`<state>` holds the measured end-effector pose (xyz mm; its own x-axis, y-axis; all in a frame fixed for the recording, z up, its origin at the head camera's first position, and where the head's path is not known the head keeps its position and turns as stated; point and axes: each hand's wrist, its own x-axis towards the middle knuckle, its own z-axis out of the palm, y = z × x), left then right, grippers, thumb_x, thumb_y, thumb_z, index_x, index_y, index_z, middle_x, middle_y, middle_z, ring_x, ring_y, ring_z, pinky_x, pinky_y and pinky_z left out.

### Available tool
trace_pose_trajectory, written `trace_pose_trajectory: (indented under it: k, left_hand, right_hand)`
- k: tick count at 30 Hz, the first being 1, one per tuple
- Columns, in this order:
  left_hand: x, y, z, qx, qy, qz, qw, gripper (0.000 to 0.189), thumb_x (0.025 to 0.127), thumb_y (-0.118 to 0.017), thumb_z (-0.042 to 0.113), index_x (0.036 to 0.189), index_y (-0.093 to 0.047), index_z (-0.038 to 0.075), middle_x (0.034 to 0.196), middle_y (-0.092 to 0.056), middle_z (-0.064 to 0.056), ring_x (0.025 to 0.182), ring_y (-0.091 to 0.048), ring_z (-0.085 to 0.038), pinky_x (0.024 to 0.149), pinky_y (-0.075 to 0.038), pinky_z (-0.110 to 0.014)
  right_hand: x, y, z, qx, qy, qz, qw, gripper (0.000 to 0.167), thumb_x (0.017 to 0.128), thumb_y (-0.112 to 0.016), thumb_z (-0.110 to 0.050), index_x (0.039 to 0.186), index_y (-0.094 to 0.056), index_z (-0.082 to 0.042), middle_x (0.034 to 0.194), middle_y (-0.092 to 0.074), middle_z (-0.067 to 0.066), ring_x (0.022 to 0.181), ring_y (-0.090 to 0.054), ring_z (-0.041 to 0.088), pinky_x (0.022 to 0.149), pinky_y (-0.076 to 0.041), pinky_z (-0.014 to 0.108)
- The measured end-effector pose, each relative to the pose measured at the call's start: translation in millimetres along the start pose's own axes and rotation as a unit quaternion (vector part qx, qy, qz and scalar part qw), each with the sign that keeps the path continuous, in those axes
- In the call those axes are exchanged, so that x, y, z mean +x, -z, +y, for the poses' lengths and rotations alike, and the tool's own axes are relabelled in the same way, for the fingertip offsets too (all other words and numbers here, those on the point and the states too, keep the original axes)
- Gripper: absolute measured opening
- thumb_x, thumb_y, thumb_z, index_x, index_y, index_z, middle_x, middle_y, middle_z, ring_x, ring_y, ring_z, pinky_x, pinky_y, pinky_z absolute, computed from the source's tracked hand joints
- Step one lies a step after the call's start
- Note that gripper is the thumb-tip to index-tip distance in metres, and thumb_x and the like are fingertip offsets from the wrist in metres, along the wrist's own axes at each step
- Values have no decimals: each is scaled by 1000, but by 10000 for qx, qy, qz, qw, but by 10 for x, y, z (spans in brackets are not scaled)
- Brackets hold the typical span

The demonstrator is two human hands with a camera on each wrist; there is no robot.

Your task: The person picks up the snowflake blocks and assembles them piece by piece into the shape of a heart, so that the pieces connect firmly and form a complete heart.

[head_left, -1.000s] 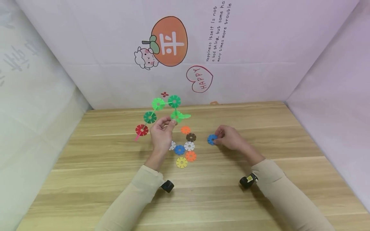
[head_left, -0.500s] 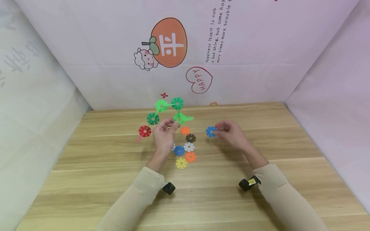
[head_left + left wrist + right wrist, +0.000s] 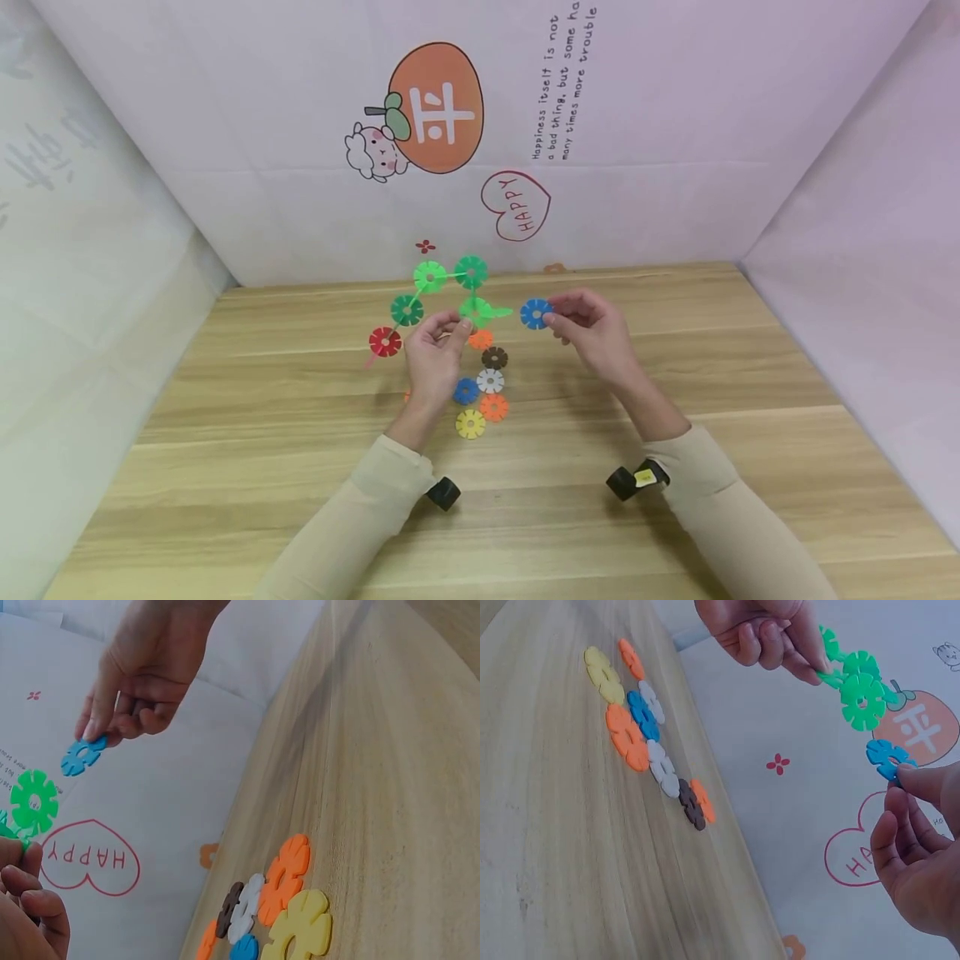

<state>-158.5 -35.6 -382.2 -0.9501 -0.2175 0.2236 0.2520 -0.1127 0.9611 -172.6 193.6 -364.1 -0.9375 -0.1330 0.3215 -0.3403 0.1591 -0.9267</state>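
My left hand point(image 3: 433, 360) pinches a chain of interlocking plastic snowflake discs, held up off the table. Thumb and fingers are on a light green disc point(image 3: 468, 307) near its right end. From there the chain curves over a green disc point(image 3: 478, 264) and a light green one point(image 3: 423, 270) to a red disc point(image 3: 378, 337) at the left. Another light green disc point(image 3: 19, 799) sticks out edge-on in the head view, towards the right hand. My right hand point(image 3: 597, 340) pinches a blue disc point(image 3: 528, 309) by its rim. A small gap separates the blue disc from the chain.
Loose discs lie on the wooden table point(image 3: 562, 517) between the arms: orange point(image 3: 474, 337), brown point(image 3: 502, 363), white point(image 3: 483, 386), blue point(image 3: 459, 396), another orange point(image 3: 487, 412) and yellow point(image 3: 462, 429). A printed white cloth point(image 3: 637, 217) hangs behind the table.
My right hand has raised the blue disc from near the table and brought it up and leftward towards the chain. The left hand has shifted slightly right with the chain.
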Motion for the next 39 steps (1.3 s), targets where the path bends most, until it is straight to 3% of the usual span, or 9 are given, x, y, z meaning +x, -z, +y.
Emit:
trace_pose_trajectory:
  k: [11, 19, 26, 32, 39]
  left_hand:
    - [-27, -19, 26, 51, -50, -50, 10000, 15, 92, -70, 0, 104, -67, -8, 84, -68, -7, 62, -63, -8, 49, -39, -17]
    - [-53, -29, 24, 63, -103, -239, 9996, 13, 94, -70, 5, 102, -67, -5, 82, -67, -3, 44, -35, -6, 43, -29, -18]
    - [-54, -37, 32, 211, -43, -95, 9997, 13, 94, -71, 5, 101, -68, -5, 81, -67, -4, 46, -39, -7, 45, -33, -18]
    - [-43, -44, 23, 273, 34, -1, 9996, 12, 93, -71, 3, 100, -69, -6, 82, -68, -6, 55, -52, -9, 48, -37, -17]
    - [-54, -32, 18, 312, 90, 6, 9995, 14, 93, -71, 6, 99, -69, -7, 82, -69, -6, 51, -47, -8, 45, -32, -18]
  right_hand:
    - [-13, -103, -125, 125, 242, 256, 9993, 21, 93, -71, -1, 112, -66, 5, 97, -68, 15, 75, -60, 16, 64, -52, 25]
    - [5, -148, -157, 170, 311, 307, 9989, 21, 92, -71, 0, 112, -67, 5, 98, -68, 16, 77, -61, 17, 65, -52, 23]
    - [25, -162, -159, 96, -52, 415, 9991, 22, 92, -74, -7, 112, -71, 3, 97, -70, 14, 80, -65, 15, 71, -55, 22]
    - [21, -178, -161, 51, 172, 451, 9988, 18, 92, -72, -1, 109, -72, 5, 98, -71, 20, 77, -67, 17, 69, -55, 21]
    - [22, -199, -155, -11, 230, 463, 9987, 14, 91, -73, -1, 103, -73, 5, 95, -72, 19, 75, -66, 17, 68, -56, 23]
